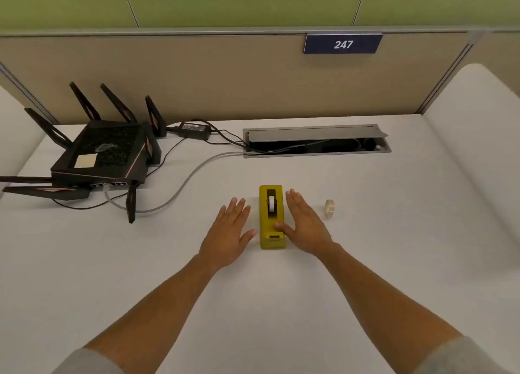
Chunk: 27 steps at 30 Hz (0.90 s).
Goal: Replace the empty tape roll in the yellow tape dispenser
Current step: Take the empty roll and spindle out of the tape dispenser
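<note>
Router antenna (17, 180) cut off left.

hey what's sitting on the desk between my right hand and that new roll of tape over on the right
Nothing. In the head view the white desk is bare between your right hand and the new roll of tape. The yellow dispenser is on the hand's other side.

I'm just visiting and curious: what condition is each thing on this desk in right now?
Yellow tape dispenser: upright, white roll core still seated.
New tape roll: on edge, untouched.
Left hand: open, flat, beside dispenser.
Right hand: open, thumb touching dispenser.
Cable hatch: lid raised.
</note>
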Tool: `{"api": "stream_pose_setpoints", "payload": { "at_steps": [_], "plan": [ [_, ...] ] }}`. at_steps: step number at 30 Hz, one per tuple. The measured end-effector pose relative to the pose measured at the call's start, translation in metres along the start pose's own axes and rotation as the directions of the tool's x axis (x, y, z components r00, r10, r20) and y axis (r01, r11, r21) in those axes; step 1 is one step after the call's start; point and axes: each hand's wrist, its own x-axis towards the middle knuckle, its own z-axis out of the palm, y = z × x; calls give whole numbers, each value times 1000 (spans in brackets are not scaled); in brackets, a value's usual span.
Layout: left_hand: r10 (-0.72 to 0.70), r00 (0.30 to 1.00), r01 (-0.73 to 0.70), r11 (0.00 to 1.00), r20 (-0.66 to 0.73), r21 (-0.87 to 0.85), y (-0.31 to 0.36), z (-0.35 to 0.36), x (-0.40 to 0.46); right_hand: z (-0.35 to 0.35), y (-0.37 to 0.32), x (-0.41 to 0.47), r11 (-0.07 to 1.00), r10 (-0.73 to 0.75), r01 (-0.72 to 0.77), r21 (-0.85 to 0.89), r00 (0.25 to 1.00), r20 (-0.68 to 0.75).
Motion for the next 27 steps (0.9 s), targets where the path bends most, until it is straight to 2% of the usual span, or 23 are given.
{"api": "stream_pose_setpoints", "payload": {
  "at_steps": [3, 9, 16, 22, 27],
  "plan": [
    [31, 998, -33, 999, -56, -24, 8, -3, 13, -5, -6, 6, 998, -20, 19, 60, 1000, 7],
    [51, 989, -76, 980, -138, -184, 28, -12, 37, -10, -12, 14, 983, -28, 17, 180, 998, 60],
    [42, 993, -61, 980, -106, -190, 39, -17, 57, -8, -9, 17, 968, -13, 1, 252, 999, 46],
    [41, 994, -49, 996, -104, -77, 45, -22, 67, -6, -10, 17, 961, 18, -29, 275, 999, 43],
    [-11, 996, 5, 998, -92, -59, 53, -24, 71, -6, -10, 17, 953, 29, -41, 301, 999, 45]
  ]
}}
